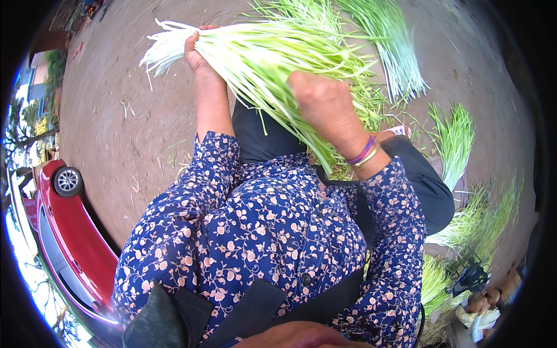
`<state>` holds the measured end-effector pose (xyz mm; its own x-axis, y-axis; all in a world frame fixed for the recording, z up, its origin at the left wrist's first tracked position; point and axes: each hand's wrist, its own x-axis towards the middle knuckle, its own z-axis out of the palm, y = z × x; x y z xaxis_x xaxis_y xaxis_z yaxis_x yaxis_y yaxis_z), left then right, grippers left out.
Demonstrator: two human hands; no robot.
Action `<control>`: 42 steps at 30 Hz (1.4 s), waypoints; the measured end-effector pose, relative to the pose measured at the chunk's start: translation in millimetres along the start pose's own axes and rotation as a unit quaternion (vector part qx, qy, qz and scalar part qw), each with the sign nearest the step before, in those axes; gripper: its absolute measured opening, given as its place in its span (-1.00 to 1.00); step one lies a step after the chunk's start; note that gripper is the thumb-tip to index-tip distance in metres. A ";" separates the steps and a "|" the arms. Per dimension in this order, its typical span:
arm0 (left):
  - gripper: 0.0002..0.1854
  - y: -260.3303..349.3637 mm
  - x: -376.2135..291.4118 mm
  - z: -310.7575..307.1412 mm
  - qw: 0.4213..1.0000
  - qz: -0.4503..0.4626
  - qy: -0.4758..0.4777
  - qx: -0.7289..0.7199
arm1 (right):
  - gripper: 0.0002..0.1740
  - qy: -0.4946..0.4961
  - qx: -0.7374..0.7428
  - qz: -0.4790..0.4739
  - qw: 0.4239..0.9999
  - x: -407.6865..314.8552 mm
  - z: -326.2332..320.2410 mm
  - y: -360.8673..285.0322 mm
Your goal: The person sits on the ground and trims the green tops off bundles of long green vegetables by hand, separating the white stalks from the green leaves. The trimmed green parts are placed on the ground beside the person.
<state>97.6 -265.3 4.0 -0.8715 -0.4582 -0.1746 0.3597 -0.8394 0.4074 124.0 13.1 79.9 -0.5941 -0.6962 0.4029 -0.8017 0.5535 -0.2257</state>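
Note:
A big bundle of long green leafy stalks with white ends, like garlic chives, [261,48] lies across the view above my lap. My left hand [199,54] is closed around it near the white ends, which stick out to the left. Over the bundle's green leaves is my right hand [320,93], slightly blurred, its fingers curled like a fist; whether leaves are inside it is hidden. Bangles circle the right wrist. Loose leaves and trimmings [370,102] lie on the ground beyond the right hand.
More bunches of green stalks lie on the ground at the top right [394,56], at the right [454,143] and lower right [461,226]. A red car [80,243] stands at the left. Bent legs in dark trousers [413,178] are close below the bundle.

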 end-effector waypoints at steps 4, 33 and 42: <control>-0.72 -13.6 0.6 -5.4 0.995 0.024 0.029 0.089 | -0.94 0.002 0.175 -0.091 0.980 -25.3 -2.6 -31.2; -0.63 8.8 -32.5 -23.8 0.976 -0.118 -0.169 -0.075 | -0.66 -0.114 0.265 0.078 0.954 25.9 -27.1 123.1; -0.61 5.8 -30.0 -19.7 0.975 -0.116 -0.172 -0.085 | -0.75 -0.137 0.191 0.118 0.965 11.0 1.0 101.5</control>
<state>132.4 -262.2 -6.0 -0.9855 -0.1504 0.0784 0.1648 -0.9582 0.2340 36.1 61.1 60.5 -0.7156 -0.6957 0.0620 -0.5772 0.5391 -0.6134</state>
